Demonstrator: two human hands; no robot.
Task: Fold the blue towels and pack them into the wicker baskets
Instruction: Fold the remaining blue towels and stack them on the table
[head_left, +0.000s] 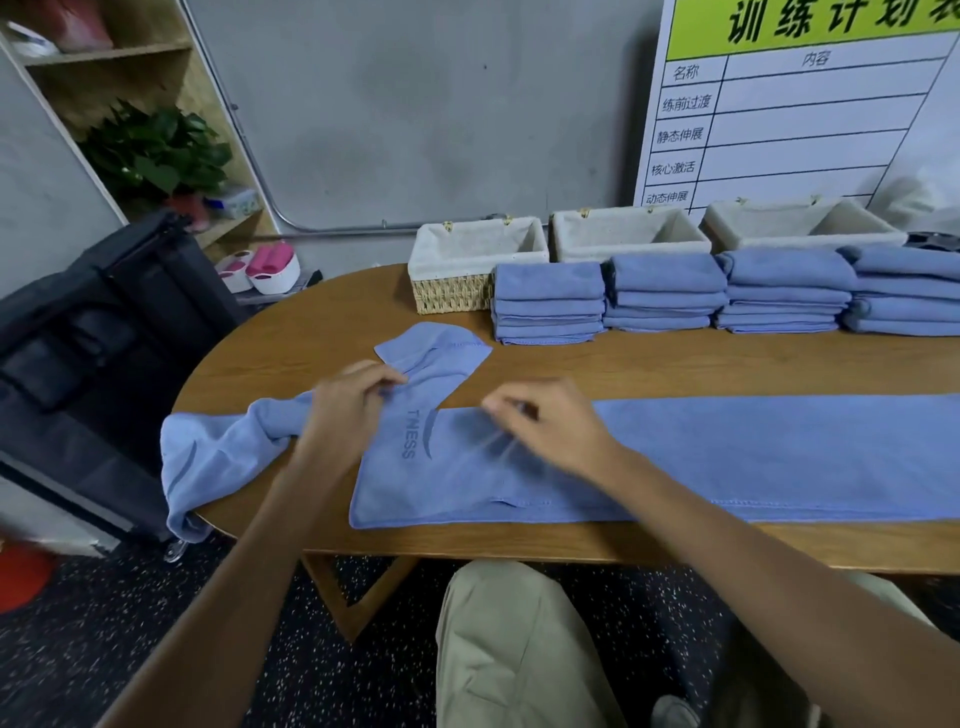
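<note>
Across the near edge of the wooden table (675, 358), directly under your hands, lies the long blue towel (779, 457), and its long axis runs left to right, square to the way you face. Most of its length stretches away to your right and out of view; the short left end is bunched up and droops over the table's rounded end. A turned-up corner with the printed logo points away from you, between your 2 hands.

Your left hand (348, 410) is the nearer one to that loose end. Its fingers are curled and pinch the fabric just beside the turned-up corner. Your right hand (550, 426) rests on the flat part of the towel just right of the logo; the fingers look bent and seem to pinch a little cloth, but they are blurred, so I cannot tell for sure.

My judgement: the coming fold turns on that left-right axis, so the crumpled left end wants straightening by your left hand first, while the right steadies the flat span.

Behind the towel, well apart from your hands, 4 stacks of folded towels (548, 304) stand in a row, and 3 lined wicker baskets (475, 260) sit just beyond them with no towels visible inside.
</note>
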